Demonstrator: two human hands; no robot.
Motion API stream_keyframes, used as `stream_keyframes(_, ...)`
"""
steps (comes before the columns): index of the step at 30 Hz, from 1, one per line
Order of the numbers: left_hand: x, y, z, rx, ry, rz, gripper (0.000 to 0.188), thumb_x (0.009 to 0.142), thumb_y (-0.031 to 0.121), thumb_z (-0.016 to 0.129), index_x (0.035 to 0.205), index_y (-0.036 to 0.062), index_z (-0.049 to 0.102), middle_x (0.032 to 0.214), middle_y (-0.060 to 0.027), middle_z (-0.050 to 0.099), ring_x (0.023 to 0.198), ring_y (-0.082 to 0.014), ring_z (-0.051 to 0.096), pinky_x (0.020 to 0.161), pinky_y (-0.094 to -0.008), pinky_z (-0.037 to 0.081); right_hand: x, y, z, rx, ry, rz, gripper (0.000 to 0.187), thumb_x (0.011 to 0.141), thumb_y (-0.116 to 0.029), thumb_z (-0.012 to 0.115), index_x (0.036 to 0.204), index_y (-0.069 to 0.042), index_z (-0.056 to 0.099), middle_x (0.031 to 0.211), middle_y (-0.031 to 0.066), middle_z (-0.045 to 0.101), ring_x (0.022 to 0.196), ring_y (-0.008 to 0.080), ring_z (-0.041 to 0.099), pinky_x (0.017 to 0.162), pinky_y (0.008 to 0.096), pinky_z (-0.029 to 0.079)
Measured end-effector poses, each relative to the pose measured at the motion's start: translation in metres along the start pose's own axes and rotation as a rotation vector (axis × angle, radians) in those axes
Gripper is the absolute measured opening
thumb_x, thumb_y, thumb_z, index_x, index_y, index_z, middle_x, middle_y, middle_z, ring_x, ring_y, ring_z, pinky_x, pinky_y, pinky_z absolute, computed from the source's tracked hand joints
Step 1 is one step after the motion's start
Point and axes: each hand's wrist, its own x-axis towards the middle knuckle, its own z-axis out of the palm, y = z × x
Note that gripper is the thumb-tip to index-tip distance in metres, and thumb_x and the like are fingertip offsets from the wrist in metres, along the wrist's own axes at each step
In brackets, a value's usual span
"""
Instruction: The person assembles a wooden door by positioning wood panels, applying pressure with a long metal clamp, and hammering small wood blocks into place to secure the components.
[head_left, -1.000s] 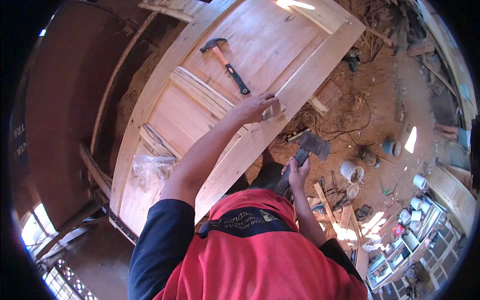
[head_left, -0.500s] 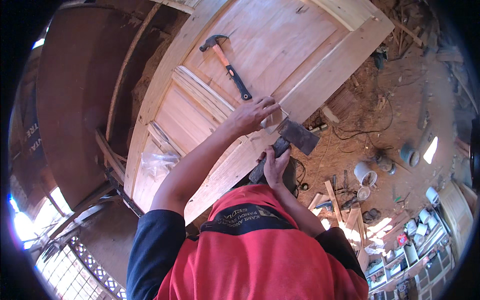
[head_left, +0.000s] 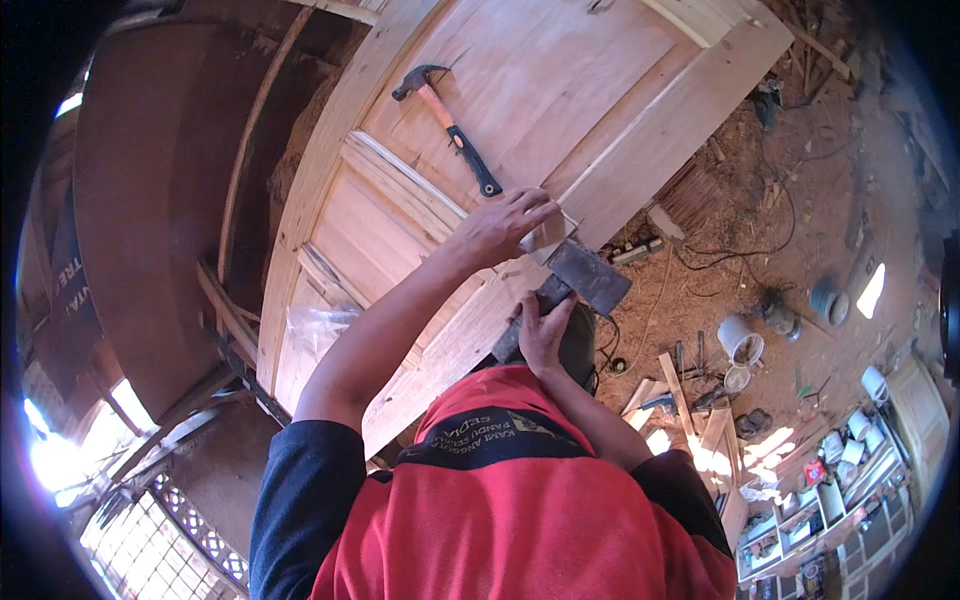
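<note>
My right hand (head_left: 543, 332) is wrapped round the handle of a mallet with a dark, blocky head (head_left: 592, 277). The head is over the near right rail of a panelled wooden door (head_left: 650, 150). Against that rail, the fingers of my left hand (head_left: 503, 226) are bent over a small piece of light wood (head_left: 545, 236), partly hidden beneath them. The mallet head is close beside this piece; I cannot tell whether they touch. A claw hammer (head_left: 452, 133) with an orange and black handle lies on the door panel, its handle end just beyond my left hand.
Loose wooden strips (head_left: 405, 187) and a clear plastic bag (head_left: 318, 326) lie on the door. Sawdust, cables and offcuts (head_left: 680, 400) cover the floor at right, with a white bucket (head_left: 740, 340). A shelf rack (head_left: 820, 510) of containers stands at lower right.
The mallet head has shifted slightly left and up, closer to the wood piece under my left hand. My right hand moved with it. My left hand stays nearly in place.
</note>
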Motion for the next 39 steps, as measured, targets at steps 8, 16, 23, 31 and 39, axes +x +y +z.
stream_keyframes(8,-0.002,-0.002,0.0,-0.001,-0.014,-0.012,0.093,0.062,0.009,0.087,0.144,0.0122,0.044,0.144,-0.0136,0.048,0.13,-0.0348,0.051,0.106,-0.0429,0.048,-0.007,-0.026,0.0,0.025,-0.028,0.085,0.061,0.099,-0.007,0.057,0.145,-0.005,0.016,0.08,0.0073,0.054,0.057,0.0143,0.055,0.055,0.0322,0.054)
stream_keyframes(16,-0.003,0.002,-0.002,-0.023,-0.073,-0.043,0.097,0.06,0.009,0.088,0.145,0.0124,0.043,0.144,-0.0131,0.048,0.132,-0.0348,0.049,0.108,-0.0421,0.047,-0.008,-0.027,-0.002,0.056,0.001,0.057,0.055,0.098,-0.007,0.059,0.139,-0.001,0.024,0.073,0.0052,0.056,0.055,0.0142,0.058,0.051,0.0314,0.053)
stream_keyframes(23,-0.002,0.005,0.0,-0.057,-0.056,-0.063,0.093,0.062,0.007,0.086,0.145,0.0113,0.044,0.145,-0.0127,0.047,0.134,-0.035,0.047,0.11,-0.0419,0.046,0.006,-0.027,-0.028,0.049,0.007,-0.076,0.04,0.097,-0.01,0.06,0.126,-0.001,0.033,0.074,0.0064,0.057,0.052,0.0145,0.058,0.049,0.0311,0.052)
stream_keyframes(31,-0.042,0.028,-0.018,-0.305,-0.037,-0.271,0.083,0.062,0.031,0.089,0.133,0.004,0.055,0.126,-0.0156,0.059,0.116,-0.0333,0.059,0.099,-0.0411,0.05,0.042,-0.05,-0.078,0.006,0.164,-0.15,0.029,0.096,-0.012,0.062,0.11,-0.004,0.038,0.076,0.0077,0.057,0.05,0.0152,0.058,0.045,0.0312,0.051)
stream_keyframes(39,-0.122,0.0,0.046,-0.964,0.761,-1.002,0.058,0.079,0.029,0.085,0.119,-0.0005,0.057,0.108,-0.0099,0.063,0.097,-0.0155,0.06,0.084,-0.0308,0.051,0.085,-0.105,-0.118,-0.14,0.115,-0.144,0.029,0.094,-0.007,0.063,0.114,-0.007,0.041,0.071,0.0045,0.055,0.05,0.0142,0.058,0.044,0.0316,0.052)
